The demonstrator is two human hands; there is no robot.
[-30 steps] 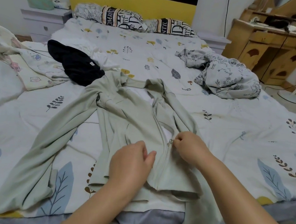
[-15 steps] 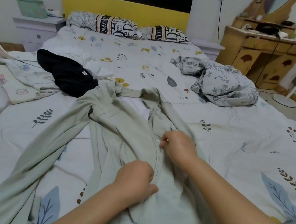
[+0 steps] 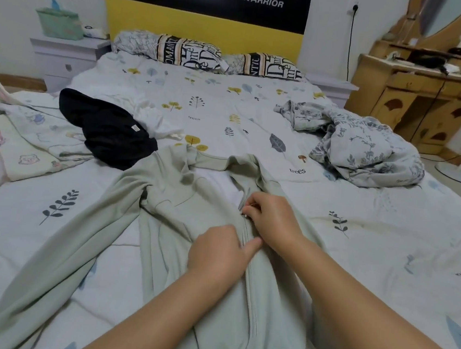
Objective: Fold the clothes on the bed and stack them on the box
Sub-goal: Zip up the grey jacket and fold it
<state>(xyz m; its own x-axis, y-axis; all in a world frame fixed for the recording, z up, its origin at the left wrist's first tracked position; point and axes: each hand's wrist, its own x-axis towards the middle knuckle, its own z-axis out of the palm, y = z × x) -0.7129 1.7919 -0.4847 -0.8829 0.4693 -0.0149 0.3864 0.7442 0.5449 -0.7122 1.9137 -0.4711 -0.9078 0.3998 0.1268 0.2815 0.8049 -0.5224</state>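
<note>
Leaf-print bed [image 3: 386,247] bears a green jacket [image 3: 181,197]; right hand [image 3: 273,218] pinches its zipper, left hand [image 3: 219,254] grips fabric.

Two hands: left [image 3: 219,254], right [image 3: 271,221]. One green jacket [image 3: 170,196]. One black garment [image 3: 109,129]. One white garment [image 3: 155,121]. One floral bundle [image 3: 365,148]. One pastel heap [image 3: 25,135]. Two pillows [image 3: 179,51] [image 3: 269,66]. Two nightstands [image 3: 65,54] [image 3: 335,90]. One tissue box [image 3: 59,22]. One dresser [image 3: 425,98].
</note>
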